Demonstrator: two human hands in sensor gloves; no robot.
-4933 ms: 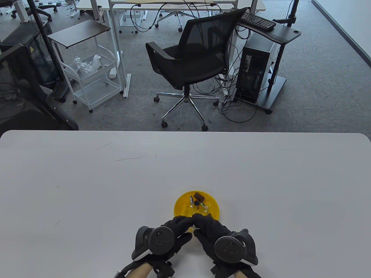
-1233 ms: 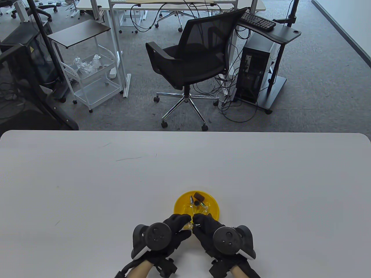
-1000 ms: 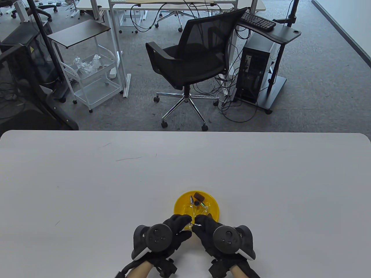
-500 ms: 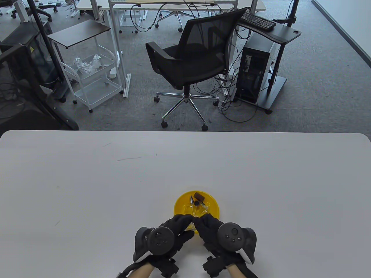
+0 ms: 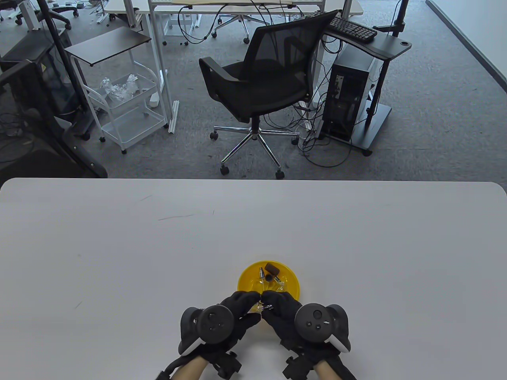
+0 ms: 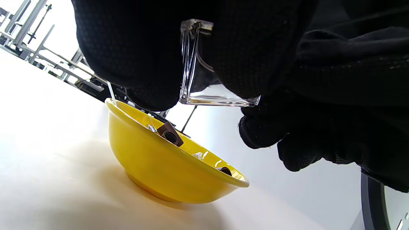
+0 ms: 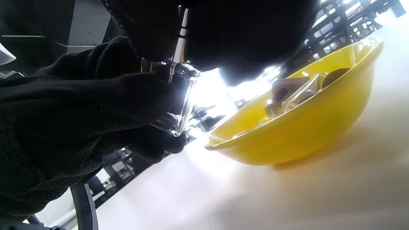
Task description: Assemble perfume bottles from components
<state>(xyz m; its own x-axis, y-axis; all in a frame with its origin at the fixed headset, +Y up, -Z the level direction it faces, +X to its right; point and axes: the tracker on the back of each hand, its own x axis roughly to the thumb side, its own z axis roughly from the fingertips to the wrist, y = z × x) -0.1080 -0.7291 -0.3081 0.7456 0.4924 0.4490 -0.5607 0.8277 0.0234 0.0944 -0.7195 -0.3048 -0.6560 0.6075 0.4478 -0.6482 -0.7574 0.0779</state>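
A small clear glass bottle [image 5: 260, 306] is held just in front of the yellow bowl [image 5: 244, 279], above the table. My left hand [image 5: 248, 301] grips the bottle [image 6: 194, 67] between its fingers. My right hand [image 5: 270, 301] pinches a spray pump [image 7: 181, 30] by its top, with the stem standing in the bottle's neck [image 7: 174, 68]. How deep the pump sits I cannot tell. The bowl [image 6: 166, 172] holds a brown cap [image 5: 272, 268], a small dark cap [image 5: 268, 278] and several clear and metal pump parts [image 5: 261, 273].
The white table [image 5: 119, 257] stretches far to the left, right and back of the bowl. A black office chair [image 5: 261, 83] and desks stand on the floor beyond the table's far edge.
My hands closed together over the bowl's near rim half a second ago, then drew slightly back toward me. The bottle shows between the fingertips again. The right hand has rolled a little.
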